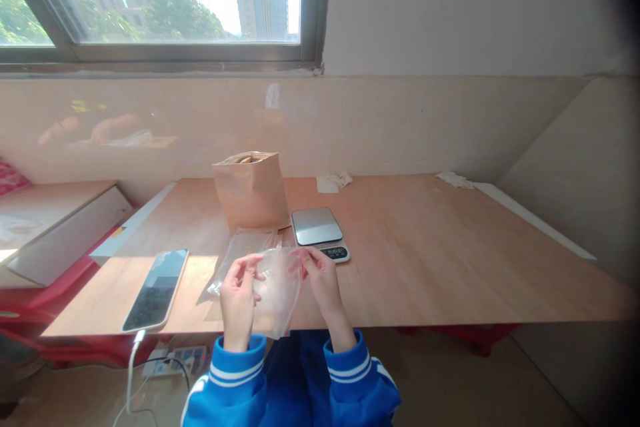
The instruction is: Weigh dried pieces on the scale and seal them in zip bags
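Observation:
A clear plastic zip bag (277,287) is stretched between my two hands, just above the table's front edge. My left hand (240,287) pinches its left side, and my right hand (320,273) pinches the upper right corner. Under and behind it, more clear plastic bags (240,247) lie on the table. An open brown paper pouch (253,193) stands upright behind them, with brown contents just visible at its mouth. Right of the pouch sits a kitchen scale (317,227) with a silver plate and a dark display, nothing on the plate.
A phone (157,287) lies on the left of the wooden table (425,260), with a white cable (133,367) hanging over the front edge. Crumpled white paper (340,180) lies at the back, another piece (455,180) farther right. A power strip (175,361) is below.

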`<state>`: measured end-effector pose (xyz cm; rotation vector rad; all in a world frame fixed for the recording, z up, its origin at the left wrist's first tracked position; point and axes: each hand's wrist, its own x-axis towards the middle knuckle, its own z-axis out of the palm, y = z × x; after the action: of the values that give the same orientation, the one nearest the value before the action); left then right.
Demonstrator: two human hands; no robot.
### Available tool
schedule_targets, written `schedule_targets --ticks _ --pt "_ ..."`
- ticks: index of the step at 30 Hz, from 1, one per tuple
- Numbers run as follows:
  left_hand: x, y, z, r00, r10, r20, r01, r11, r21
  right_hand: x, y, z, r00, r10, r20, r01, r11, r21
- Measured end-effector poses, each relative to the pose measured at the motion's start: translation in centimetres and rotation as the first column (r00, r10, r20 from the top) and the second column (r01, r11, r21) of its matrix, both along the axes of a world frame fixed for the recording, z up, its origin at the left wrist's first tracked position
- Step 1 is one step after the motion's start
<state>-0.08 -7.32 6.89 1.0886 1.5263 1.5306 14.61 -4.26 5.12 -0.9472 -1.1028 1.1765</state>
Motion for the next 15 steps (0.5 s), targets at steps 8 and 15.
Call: schedule_targets --ticks 8,15 --pt "-1.2 0.2 0.5 0.958 0.261 0.12 -0.274 0.957 0.1 1.2 -0.8 -2.3 0.853 0.512 0.104 -0.498 0.857 -0.131" --pt "-2.0 0.3 0.2 0.99 0.055 0.129 -0.05 0.998 -0.039 -0.6 -0.3 -2.4 0.919 0.395 -0.006 -0.39 0.905 -0.167"
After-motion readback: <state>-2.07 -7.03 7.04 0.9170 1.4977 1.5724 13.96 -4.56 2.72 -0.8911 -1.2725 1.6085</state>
